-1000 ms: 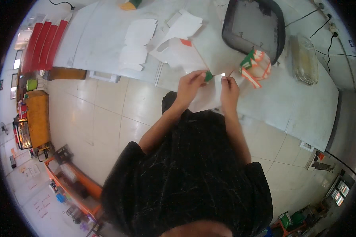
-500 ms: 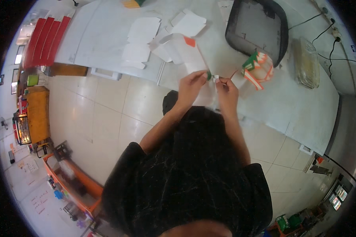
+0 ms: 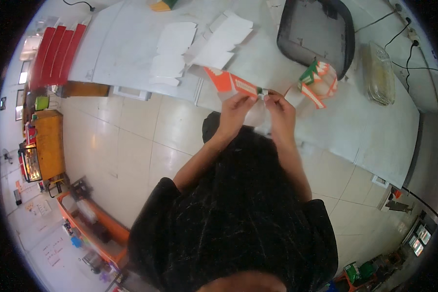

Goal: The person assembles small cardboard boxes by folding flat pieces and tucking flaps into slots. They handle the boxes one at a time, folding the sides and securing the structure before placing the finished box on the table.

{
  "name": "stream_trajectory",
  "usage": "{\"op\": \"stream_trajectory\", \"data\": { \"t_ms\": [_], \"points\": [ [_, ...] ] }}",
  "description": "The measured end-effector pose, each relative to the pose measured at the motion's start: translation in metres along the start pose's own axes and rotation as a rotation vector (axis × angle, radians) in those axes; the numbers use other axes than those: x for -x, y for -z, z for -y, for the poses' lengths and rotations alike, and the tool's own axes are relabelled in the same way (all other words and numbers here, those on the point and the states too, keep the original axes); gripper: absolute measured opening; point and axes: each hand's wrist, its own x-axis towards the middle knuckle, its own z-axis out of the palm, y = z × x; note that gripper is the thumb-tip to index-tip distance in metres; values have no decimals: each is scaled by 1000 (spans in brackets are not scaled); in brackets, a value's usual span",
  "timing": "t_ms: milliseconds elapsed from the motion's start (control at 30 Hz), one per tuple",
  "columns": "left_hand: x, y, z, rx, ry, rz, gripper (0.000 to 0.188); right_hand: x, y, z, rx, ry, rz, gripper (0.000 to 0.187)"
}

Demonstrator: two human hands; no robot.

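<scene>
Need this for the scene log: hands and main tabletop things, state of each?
Left hand: pinching the held carton
Right hand: pinching the same carton
Held carton: bent, not fully formed
White cardboard pieces: lying opened out
Orange-and-green carton: folded into shape
Black tray: set down, contents unclear
Clear plastic container: set down, lid unclear

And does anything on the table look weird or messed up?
Yes, the black-rimmed tray on the far side of the table does: dark patches blotch its grey inside, so it looks dirty or worn. I can't tell which.
</scene>
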Motion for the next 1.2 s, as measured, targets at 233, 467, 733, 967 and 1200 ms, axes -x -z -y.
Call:
{"op": "stream_trajectory", "data": {
  "t_ms": [233, 467, 733, 967, 1200],
  "points": [
    [4, 1, -4, -150, 52, -98, 23, 0, -7, 3, 134, 201, 4, 7],
    [6, -4, -22, -280, 62, -92, 28, 0, -10, 2, 271, 375, -15, 3],
    [6, 0, -13, -292, 32, -43, 30, 2, -16, 13, 360, 495, -93, 5],
    [6, 9, 1, -281, -23, -20, 30, 3, -14, 21, 443, 494, 47, 5],
    [8, 41, 24, -937, -542, 146, 49, -4, -7, 9, 273, 355, 83, 6]
  ]
}}
